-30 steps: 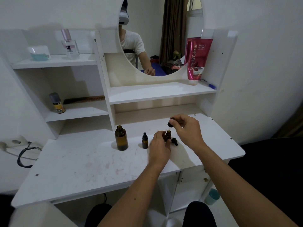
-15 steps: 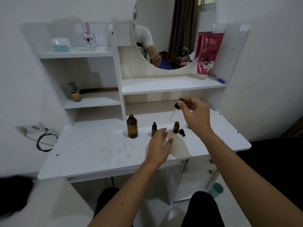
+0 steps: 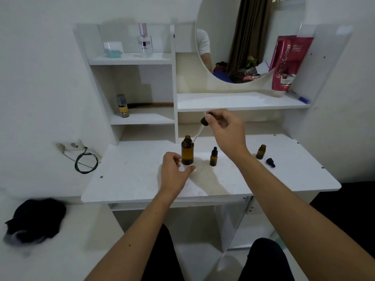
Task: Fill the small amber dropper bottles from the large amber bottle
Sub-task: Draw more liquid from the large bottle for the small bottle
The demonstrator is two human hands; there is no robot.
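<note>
Right hand (image 3: pixel 228 130) pinches a dropper (image 3: pixel 203 123) by its black bulb, glass tip angled just beside the mouth of the large amber bottle (image 3: pixel 187 150) on the white desk (image 3: pixel 132 175); can't tell if it's inside. Left hand (image 3: pixel 174 171) relaxed, fingers spread near the bottle base, touching or not unclear. Capped small bottle (image 3: pixel 213 156) mid-desk; open small bottle (image 3: pixel 261 151) and loose cap (image 3: pixel 270 162) far right.

I see the big bottle (image 3: pixel 187 150) upright, uncapped, dropper (image 3: pixel 200 127) tilted at its 1 o'clock; capped vial (image 3: pixel 213 156) at 3 o'clock, open vial (image 3: pixel 261 152) farther, loose cap (image 3: pixel 270 162) beside.
</note>
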